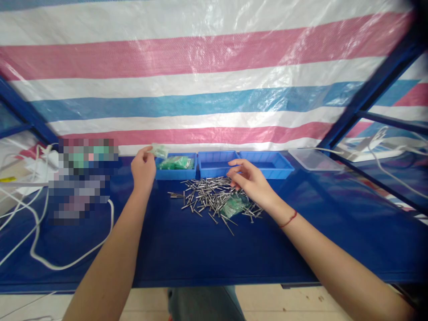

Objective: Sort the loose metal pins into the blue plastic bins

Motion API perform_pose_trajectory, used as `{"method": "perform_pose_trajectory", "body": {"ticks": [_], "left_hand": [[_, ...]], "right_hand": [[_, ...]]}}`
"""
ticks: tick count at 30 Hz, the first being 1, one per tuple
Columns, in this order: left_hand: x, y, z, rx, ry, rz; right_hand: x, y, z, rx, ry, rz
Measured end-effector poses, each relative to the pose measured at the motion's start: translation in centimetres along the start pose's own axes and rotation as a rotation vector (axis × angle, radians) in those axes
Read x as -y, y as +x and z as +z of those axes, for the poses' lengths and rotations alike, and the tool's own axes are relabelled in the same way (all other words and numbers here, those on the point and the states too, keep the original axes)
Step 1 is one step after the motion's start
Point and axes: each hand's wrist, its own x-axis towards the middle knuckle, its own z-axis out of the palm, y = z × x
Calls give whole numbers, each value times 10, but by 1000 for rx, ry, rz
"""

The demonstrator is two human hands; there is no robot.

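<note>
My left hand point(143, 166) pinches a small clear plastic bag point(159, 150) with pale green contents, held above the back-left part of the left blue bin point(175, 175). Several small green bags point(177, 162) lie inside that bin. Over the far right side of a loose heap of silver nails point(203, 192) is my right hand point(247, 177), its fingers loosely bent and apart, with nothing visible in them. Just below that hand, another small green bag point(234, 205) lies on the nails.
To the right stand a middle blue bin point(214, 173) and a right blue bin point(272, 174), then a clear plastic lid point(314, 161). White cables point(67, 267) trail across the left of the blue table point(187, 258). Blue frame posts point(364, 93) and a striped sheet point(200, 102) bound the back.
</note>
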Motion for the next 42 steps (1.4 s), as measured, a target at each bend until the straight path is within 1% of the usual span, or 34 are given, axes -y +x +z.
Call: {"method": "perform_pose_trajectory", "body": {"ticks": [3, 6, 8, 11, 12, 13, 15, 17, 18, 19, 20, 23, 25, 26, 29, 32, 34, 37, 40, 42], "left_hand": [[6, 0, 0, 97, 116, 4], [0, -7, 2, 105, 178, 25], [-5, -10, 3, 116, 241, 62], [-10, -14, 2, 206, 314, 144], [-11, -14, 1, 239, 324, 162], [-12, -15, 0, 255, 329, 172], [-16, -18, -2, 220, 348, 201], [-23, -22, -3, 142, 353, 265], [-27, -25, -3, 123, 337, 313], [-33, -28, -3, 137, 306, 372], [-40, -33, -2, 195, 266, 442], [-58, -54, 0, 452, 156, 657], [-68, -69, 2, 609, 137, 737], [-71, -76, 3, 662, 145, 759], [-75, -92, 4, 789, 126, 797], [-75, -100, 8, 884, 65, 821], [-73, -104, 11, 926, 36, 825], [-72, -106, 15, 952, 21, 819], [-72, -105, 18, 956, 30, 810], [-73, -104, 18, 935, 14, 817]], "right_hand": [[0, 0, 1, -1, 4, 4], [-2, 0, 1, 3, 3, 3], [-2, -1, 1, 4, -14, -2], [0, -2, -2, 14, -134, -53], [2, -2, -4, 51, -219, -99], [5, -3, -7, 114, -321, -157], [13, -5, -13, 295, -523, -270], [20, -8, -18, 476, -656, -316], [24, -10, -21, 538, -698, -318], [26, -12, -22, 587, -731, -316], [28, -14, -23, 627, -760, -314], [31, -19, -23, 696, -823, -308], [30, -21, -22, 697, -864, -294], [29, -22, -21, 683, -891, -293], [26, -21, -19, 632, -958, -313], [27, -19, -17, 641, -972, -345], [29, -19, -16, 649, -971, -372], [34, -19, -14, 650, -975, -415], [37, -19, -13, 652, -981, -440], [37, -19, -13, 640, -978, -461]]}}
